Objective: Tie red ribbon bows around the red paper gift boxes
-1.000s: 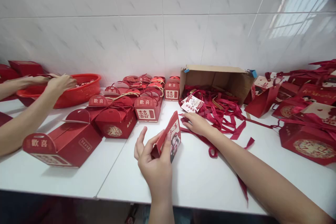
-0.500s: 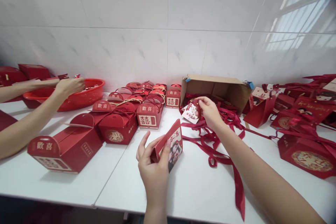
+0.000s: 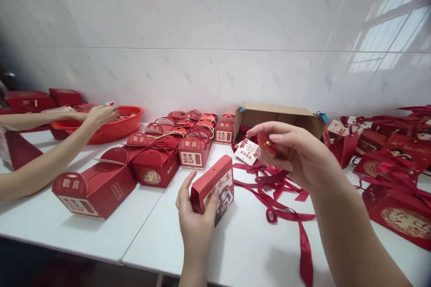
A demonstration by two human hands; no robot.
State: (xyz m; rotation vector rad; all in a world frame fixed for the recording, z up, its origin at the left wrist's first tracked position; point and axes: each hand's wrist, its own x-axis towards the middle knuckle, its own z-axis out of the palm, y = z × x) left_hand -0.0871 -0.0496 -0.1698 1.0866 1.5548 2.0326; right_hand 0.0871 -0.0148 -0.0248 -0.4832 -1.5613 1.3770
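My left hand point(image 3: 197, 222) is wrapped round a small red gift box point(image 3: 215, 179) with a printed picture on its side, held just above the white table point(image 3: 249, 251). To its right, my raised right hand point(image 3: 299, 154) pinches a small red piece with a gold bead point(image 3: 267, 143). The fingers partly cover that piece, so its full shape is hidden. Below and behind the right hand, dark red ribbons point(image 3: 305, 244) lie loosely on the table. A white printed card point(image 3: 247, 150) rests among them.
A cardboard box point(image 3: 281, 110) lies on its side by the wall. Finished-looking red gift boxes point(image 3: 156, 159) stand in rows left of centre, others point(image 3: 402, 210) at right. At far left a co-worker's hands point(image 3: 101, 114) are over a red basin point(image 3: 131, 121).
My right hand has come up and nearer to me from beside the card, with the small red piece in its fingers. The gift box has opened out thicker in my left hand.
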